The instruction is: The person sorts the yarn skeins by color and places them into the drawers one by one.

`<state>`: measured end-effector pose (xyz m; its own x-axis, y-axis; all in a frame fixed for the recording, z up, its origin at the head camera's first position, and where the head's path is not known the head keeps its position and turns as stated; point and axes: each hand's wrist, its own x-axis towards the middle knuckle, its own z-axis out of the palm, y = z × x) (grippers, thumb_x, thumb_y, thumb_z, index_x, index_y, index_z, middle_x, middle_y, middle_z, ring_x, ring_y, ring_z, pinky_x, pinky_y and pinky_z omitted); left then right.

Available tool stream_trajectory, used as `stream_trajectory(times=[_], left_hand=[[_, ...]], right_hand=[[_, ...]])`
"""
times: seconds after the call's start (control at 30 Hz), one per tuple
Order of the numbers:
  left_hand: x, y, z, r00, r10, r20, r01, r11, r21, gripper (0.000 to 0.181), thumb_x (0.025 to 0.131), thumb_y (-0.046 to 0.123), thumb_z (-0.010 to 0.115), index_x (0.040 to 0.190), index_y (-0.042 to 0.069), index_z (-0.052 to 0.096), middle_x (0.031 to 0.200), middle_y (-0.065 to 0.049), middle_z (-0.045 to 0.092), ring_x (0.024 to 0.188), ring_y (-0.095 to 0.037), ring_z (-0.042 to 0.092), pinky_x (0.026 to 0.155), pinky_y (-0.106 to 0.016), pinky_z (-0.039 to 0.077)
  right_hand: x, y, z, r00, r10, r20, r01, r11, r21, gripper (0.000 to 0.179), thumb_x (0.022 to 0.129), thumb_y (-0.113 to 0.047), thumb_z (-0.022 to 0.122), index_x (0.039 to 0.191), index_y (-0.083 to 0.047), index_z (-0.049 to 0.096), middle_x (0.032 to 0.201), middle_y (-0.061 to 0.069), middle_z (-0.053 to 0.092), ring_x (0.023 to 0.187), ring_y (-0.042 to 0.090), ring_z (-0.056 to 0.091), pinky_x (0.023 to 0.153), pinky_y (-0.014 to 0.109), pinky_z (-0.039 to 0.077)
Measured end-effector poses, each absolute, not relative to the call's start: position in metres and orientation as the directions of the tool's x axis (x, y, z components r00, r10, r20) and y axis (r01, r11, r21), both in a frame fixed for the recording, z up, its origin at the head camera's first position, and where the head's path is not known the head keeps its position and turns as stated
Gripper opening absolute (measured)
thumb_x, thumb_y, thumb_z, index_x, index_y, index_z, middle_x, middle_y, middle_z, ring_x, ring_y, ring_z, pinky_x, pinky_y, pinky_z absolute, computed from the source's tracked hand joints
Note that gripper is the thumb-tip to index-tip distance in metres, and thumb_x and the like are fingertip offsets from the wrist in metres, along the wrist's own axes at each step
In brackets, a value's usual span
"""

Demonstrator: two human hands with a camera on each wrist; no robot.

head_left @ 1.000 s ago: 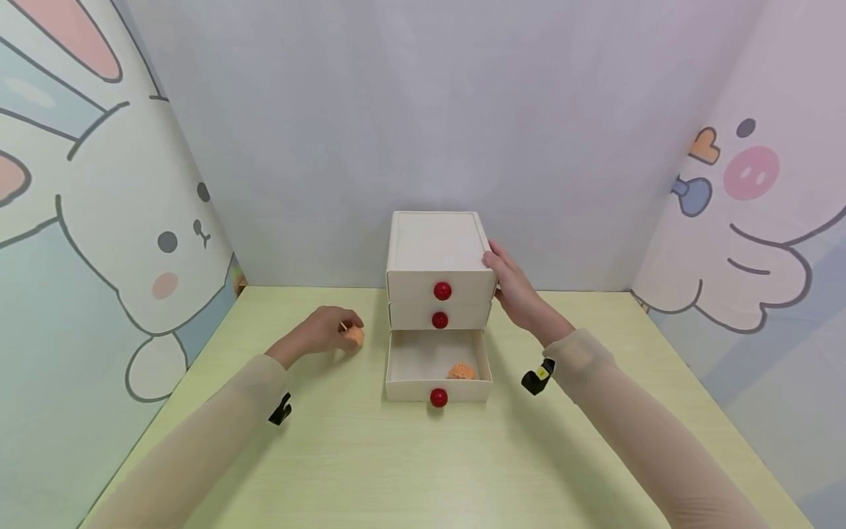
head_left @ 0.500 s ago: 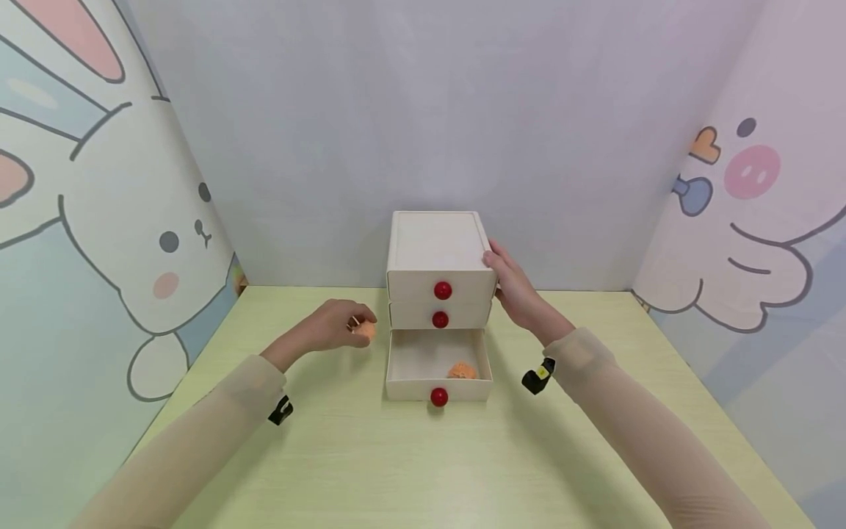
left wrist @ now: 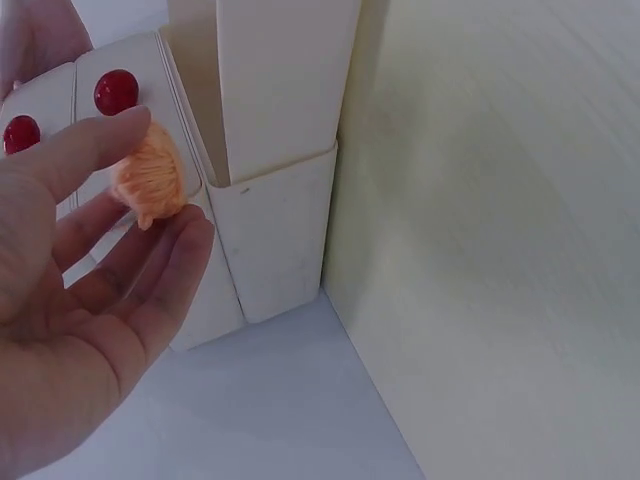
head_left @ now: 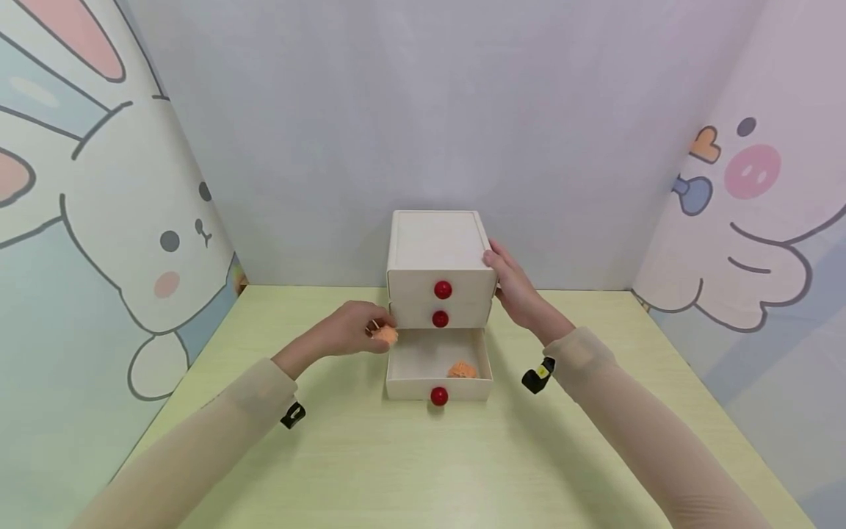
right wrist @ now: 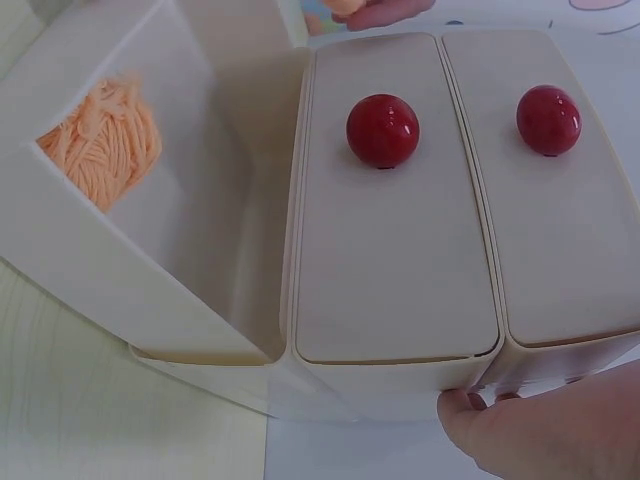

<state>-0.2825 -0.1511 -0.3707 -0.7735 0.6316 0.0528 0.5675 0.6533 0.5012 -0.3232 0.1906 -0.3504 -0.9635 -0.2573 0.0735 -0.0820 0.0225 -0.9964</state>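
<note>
A small ball of orange yarn [left wrist: 150, 178] is pinched between the thumb and fingers of my left hand [head_left: 348, 328], at the left edge of the pulled-out bottom drawer [head_left: 403, 389]. A second orange yarn ball [right wrist: 105, 140] lies inside that drawer, towards its front right in the head view. The drawer belongs to a white three-drawer cabinet [head_left: 438, 242] with round red knobs. My right hand [head_left: 522, 294] holds the cabinet's right side near its top front corner, thumb on the top edge; its other fingers are mostly hidden behind the side.
The cabinet's middle and top drawers are closed, each with a red knob [head_left: 440, 319] on its front. All this stands on a pale green table [head_left: 423, 470] by a plain light backdrop [head_left: 436, 110]. Cartoon-printed panels [head_left: 119, 242] flank both sides.
My left hand has carried the yarn ball up and to the right, from beside the cabinet to the bottom drawer's left edge. The right hand stays on the cabinet.
</note>
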Motion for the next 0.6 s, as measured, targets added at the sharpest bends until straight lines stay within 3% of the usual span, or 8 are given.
stream_trajectory(times=[0.27,0.6], left_hand=[[-0.277,-0.130,-0.372,-0.762,0.646,0.048,0.578,0.645,0.501,0.021,0.091,0.013,0.081,0.111,0.015,0.078,0.098,0.006,0.069,0.088,-0.015,0.060,0.077,-0.030,0.054],[-0.274,-0.106,-0.384,-0.729,0.684,0.025,0.608,0.631,0.482,0.019,0.089,0.010,0.082,0.108,0.013,0.079,0.090,0.006,0.067,0.085,-0.017,0.057,0.072,-0.027,0.047]], right_hand=[[-0.325,0.191,-0.352,-0.966,-0.251,0.058,-0.066,0.023,-0.998,0.069,0.114,-0.046,0.041,0.173,-0.029,0.009,0.179,0.003,0.008,0.163,0.027,0.009,0.131,0.058,0.011],[-0.324,0.191,-0.352,-0.964,-0.261,0.059,-0.068,0.025,-0.997,0.069,0.114,-0.047,0.040,0.173,-0.030,0.008,0.179,0.003,0.008,0.163,0.028,0.009,0.131,0.058,0.011]])
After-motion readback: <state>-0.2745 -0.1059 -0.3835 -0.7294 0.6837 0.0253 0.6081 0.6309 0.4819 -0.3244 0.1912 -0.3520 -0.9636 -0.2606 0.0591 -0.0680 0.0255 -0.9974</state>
